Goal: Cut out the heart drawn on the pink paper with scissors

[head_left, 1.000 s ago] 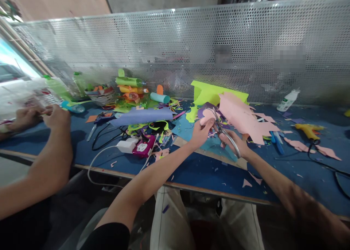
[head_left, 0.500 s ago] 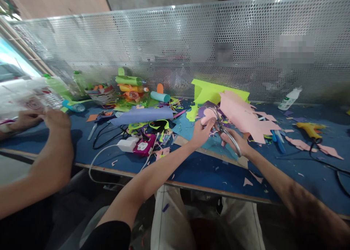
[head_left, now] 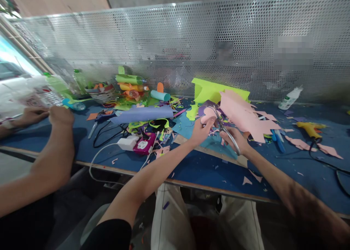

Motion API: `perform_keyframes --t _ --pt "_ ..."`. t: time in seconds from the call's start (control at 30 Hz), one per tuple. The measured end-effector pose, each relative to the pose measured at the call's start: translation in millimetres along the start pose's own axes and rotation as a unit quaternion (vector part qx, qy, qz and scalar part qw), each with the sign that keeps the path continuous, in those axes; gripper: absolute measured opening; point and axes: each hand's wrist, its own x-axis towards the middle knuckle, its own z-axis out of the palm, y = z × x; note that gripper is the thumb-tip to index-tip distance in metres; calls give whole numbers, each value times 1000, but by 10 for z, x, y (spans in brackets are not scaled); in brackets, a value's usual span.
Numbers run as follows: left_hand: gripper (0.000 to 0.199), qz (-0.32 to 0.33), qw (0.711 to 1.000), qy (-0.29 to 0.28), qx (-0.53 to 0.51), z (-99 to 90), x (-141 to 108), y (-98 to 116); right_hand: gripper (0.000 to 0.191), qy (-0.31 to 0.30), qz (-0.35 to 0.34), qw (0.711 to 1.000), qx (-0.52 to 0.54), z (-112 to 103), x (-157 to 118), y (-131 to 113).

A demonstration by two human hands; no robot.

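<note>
My left hand (head_left: pixel 201 131) pinches a small pink paper piece (head_left: pixel 208 114) with a rounded outline. Fingers of my right hand (head_left: pixel 234 140) are wrapped round the handles of metal scissors (head_left: pixel 232 135). The scissor blades point up and away, right beside the pink piece; whether they touch its edge I cannot tell. Just to the right and behind lies a large jagged sheet of pink paper (head_left: pixel 243 115), in front of a bright yellow-green sheet (head_left: pixel 207 90). Purple paper and small scraps show beneath my hands, over a blue sheet (head_left: pixel 182 128).
A co-worker's hands (head_left: pixel 61 116) are at the table's left end. A yellow glue gun (head_left: pixel 310 129), a blue cutter (head_left: pixel 279 142) and a white bottle (head_left: pixel 291 98) are to the right. A magenta power block (head_left: pixel 144 144) with cables sits left of centre. Perforated metal (head_left: pixel 169 42) stands behind.
My two hands keep almost the same place, with the scissors and pink piece hardly shifted. At the left, the co-worker's hands have come down a little, away from the plastic bag.
</note>
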Motion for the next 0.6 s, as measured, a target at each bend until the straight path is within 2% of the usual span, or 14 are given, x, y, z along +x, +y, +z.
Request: perform_keyframes --t 0.17,0.4,0.6 --pt "53 45 999 -10 -11 -13 3 31 51 5 7 1000 -24 -2 0 -12" --pt "46 29 1000 -10 3 -26 -5 -10 59 -11 -15 1000 22 -9 20 -62" --pt "44 31 999 -15 4 -33 -5 0 62 -10 -11 1000 7 -6 3 -18"
